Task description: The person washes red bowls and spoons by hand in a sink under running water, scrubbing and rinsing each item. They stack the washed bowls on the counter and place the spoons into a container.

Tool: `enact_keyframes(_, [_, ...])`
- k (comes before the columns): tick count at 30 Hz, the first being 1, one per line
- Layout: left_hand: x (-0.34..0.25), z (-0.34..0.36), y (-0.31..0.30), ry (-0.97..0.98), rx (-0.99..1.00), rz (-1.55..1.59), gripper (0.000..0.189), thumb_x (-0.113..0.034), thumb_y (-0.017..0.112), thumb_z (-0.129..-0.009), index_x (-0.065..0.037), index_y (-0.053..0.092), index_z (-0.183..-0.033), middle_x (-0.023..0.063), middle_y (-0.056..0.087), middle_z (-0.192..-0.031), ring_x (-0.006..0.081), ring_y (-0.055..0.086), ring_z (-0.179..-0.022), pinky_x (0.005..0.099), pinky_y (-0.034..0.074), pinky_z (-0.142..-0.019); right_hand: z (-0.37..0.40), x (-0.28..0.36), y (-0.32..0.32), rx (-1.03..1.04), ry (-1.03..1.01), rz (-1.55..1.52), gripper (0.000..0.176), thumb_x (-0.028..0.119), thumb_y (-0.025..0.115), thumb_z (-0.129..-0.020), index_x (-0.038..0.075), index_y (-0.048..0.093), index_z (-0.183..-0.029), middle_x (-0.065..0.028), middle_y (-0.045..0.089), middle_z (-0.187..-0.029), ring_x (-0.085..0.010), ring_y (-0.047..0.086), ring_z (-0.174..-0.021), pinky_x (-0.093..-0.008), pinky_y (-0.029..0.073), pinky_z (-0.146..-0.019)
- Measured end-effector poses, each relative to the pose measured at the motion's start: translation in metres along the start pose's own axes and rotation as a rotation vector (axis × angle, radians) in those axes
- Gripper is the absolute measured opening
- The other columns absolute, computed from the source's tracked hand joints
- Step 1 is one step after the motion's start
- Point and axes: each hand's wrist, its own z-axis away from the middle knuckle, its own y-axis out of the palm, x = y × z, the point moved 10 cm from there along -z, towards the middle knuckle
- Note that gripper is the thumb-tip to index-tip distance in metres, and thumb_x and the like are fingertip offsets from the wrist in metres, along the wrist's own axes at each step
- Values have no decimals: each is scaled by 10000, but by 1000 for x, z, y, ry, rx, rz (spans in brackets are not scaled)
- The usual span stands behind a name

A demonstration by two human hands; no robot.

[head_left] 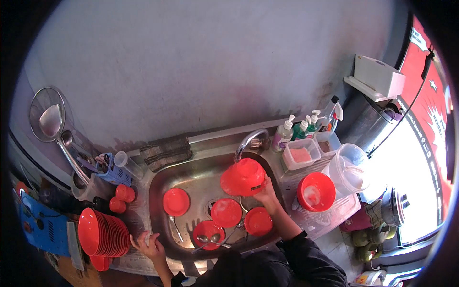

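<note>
My right hand [267, 192] grips a red bowl [243, 177] by its right edge, tilted just under the curved faucet [249, 139]. At the sink's left front edge my left hand [151, 247] is open, with its fingers apart, close beside a tall stack of red bowls [103, 233] lying on its side. Down in the steel sink [160, 191] are several red dishes, among them a small plate [176, 202] and a soapy one [226, 213]. Spoons [209, 238] rest across the front dish [203, 230], and another spoon [177, 229] lies on the sink floor.
Right of the sink are a red bowl with suds [316, 192], a clear plastic tub [351, 170], a sponge container [301, 154] and pump bottles [283, 134]. On the left stand red cups [125, 193], a blue basket [114, 172] and a large ladle [53, 122].
</note>
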Motion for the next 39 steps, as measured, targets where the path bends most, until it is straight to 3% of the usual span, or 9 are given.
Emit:
enact_keyframes(3, [-4, -2, 3, 4, 20, 29, 186, 60, 477, -554, -94, 511, -653, 51, 462, -815, 201, 466, -824, 502, 196, -915, 5, 3, -2, -153, -49, 66, 467, 423, 339, -770, 120, 396, -1120, -62, 429, -1138, -238, 371, -1068, -418, 260, -907])
enact_keyframes(5, [-6, -1, 5, 16, 26, 33, 182, 56, 478, -554, -94, 511, -651, 51, 462, -813, 200, 467, -819, 502, 198, -912, 12, 4, -15, -384, -51, 104, 448, 403, 378, -776, 111, 397, -1115, -68, 430, -1135, -237, 382, -1058, -417, 271, -902])
enact_keyframes(11, [-10, -2, 5, 20, 26, 42, 208, 40, 509, -517, -127, 527, -639, 38, 475, -790, 182, 483, -769, 511, 220, -891, -5, 13, -16, -312, -164, 406, 363, 285, 418, -809, 37, 407, -1074, -97, 478, -1057, -220, 484, -937, -373, 361, -834])
enact_keyframes(18, [-7, 2, 6, 13, 47, 56, 176, 48, 474, -542, -99, 505, -635, 58, 462, -773, 203, 471, -794, 507, 217, -900, -13, -5, -4, -268, -126, 757, 297, 185, 433, -812, 12, 425, -1053, -65, 521, -958, -165, 505, -888, -313, 394, -789])
enact_keyframes(20, [-7, 2, 6, 10, 51, 59, 177, 47, 476, -543, -101, 506, -634, 57, 460, -769, 202, 471, -792, 506, 219, -899, -15, -4, 5, -214, -123, 1201, 267, 163, 435, -810, 5, 455, -1024, -55, 529, -930, -148, 504, -879, -291, 395, -779])
enact_keyframes(24, [-6, 4, 9, 5, 61, 55, 173, 46, 483, -543, -101, 506, -632, 54, 456, -759, 196, 469, -789, 503, 224, -897, -6, 1, 12, -197, -197, 1175, 245, 180, 433, -812, 9, 489, -978, -60, 537, -922, -149, 508, -867, -274, 393, -775])
enact_keyframes(29, [-7, 3, 10, -11, 71, 55, 189, 46, 526, -546, -126, 521, -626, 28, 481, -783, 171, 479, -755, 500, 240, -884, 9, 21, -16, -341, -228, 429, 317, 276, 391, -827, 21, 456, -1003, -80, 527, -969, -184, 513, -874, -333, 394, -792])
enact_keyframes(33, [-9, 3, 14, -14, 86, 68, 179, 49, 522, -559, -120, 519, -616, 34, 485, -776, 175, 481, -741, 500, 239, -884, 12, 25, -33, -326, -176, 391, 396, 328, 365, -827, 31, 388, -1088, -99, 482, -1047, -213, 480, -941, -380, 379, -817])
enact_keyframes(39, [-18, 3, 24, 7, 98, 160, 163, 52, 511, -574, -110, 522, -591, 34, 478, -772, 180, 483, -731, 501, 235, -882, 21, 23, 11, -158, -149, 329, 401, 293, 406, -813, 28, 369, -1112, -102, 461, -1082, -217, 473, -958, -371, 363, -844])
